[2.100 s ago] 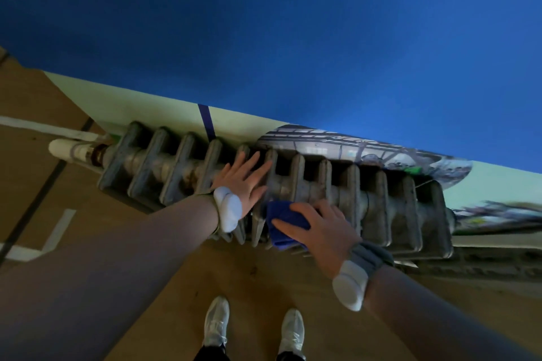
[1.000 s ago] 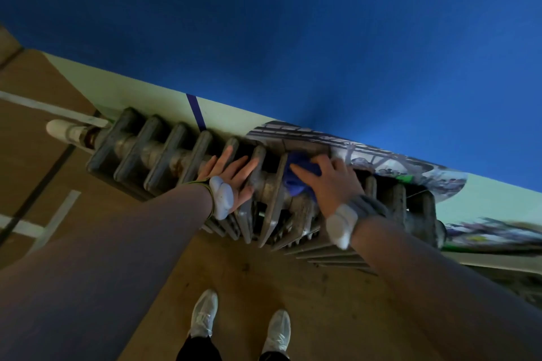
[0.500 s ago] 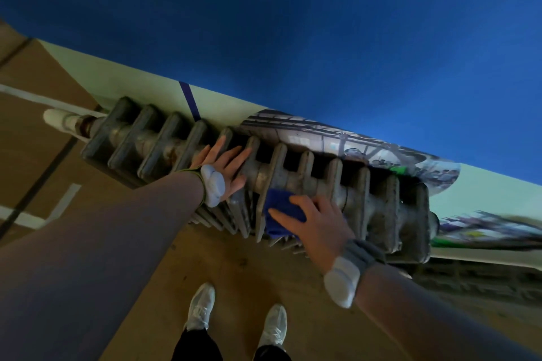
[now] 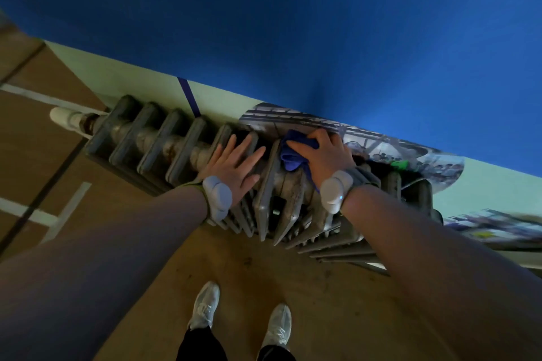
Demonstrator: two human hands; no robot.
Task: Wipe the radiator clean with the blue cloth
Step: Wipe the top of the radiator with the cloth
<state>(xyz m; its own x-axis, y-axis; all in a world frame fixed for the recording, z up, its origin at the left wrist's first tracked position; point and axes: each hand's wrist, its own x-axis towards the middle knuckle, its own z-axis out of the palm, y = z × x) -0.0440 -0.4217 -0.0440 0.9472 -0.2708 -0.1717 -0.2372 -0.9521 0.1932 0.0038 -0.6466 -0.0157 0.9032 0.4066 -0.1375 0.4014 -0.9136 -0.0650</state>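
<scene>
Now the blue cloth (image 4: 293, 155), bunched under the curled fingers of the right hand (image 4: 324, 152), has gone from the radiator (image 4: 176, 149)'s front face up to its top, so the stroke likely continues there. Just beside it, the left hand (image 4: 231, 165) stays flat, fingers straight, while the wall (image 4: 293, 23) crowds close behind.

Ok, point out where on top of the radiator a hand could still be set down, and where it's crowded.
Free: the radiator fins between the white pipe at the far left end and the left hand. Crowded: the middle, where the left hand lies flat beside the right hand, which grips the blue cloth near the wall. Beyond the right hand the fins are dark and hard to judge.
</scene>
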